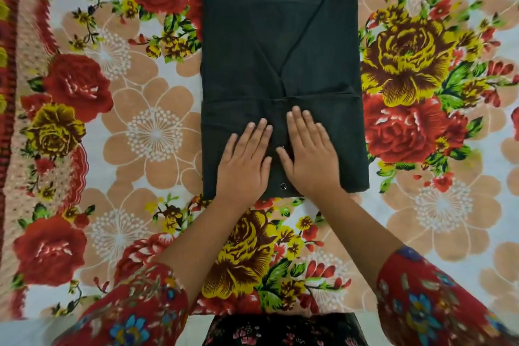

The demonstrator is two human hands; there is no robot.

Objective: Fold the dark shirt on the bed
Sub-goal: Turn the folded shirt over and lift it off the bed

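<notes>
The dark shirt [280, 45] lies on the bed as a long upright rectangle, its sides folded inward. A fold line crosses it near the lower third, and two small snap buttons show between my hands. My left hand [245, 161] lies flat on the lower part of the shirt, fingers straight and pointing away from me. My right hand [307, 149] presses flat beside it, just right of the shirt's centre line. Both palms are down on the fabric and neither holds anything.
A bedsheet [134, 126] with large red, yellow and peach flowers covers the bed on all sides of the shirt. A striped red border [8, 70] runs along the far left. My floral sleeves fill the lower corners.
</notes>
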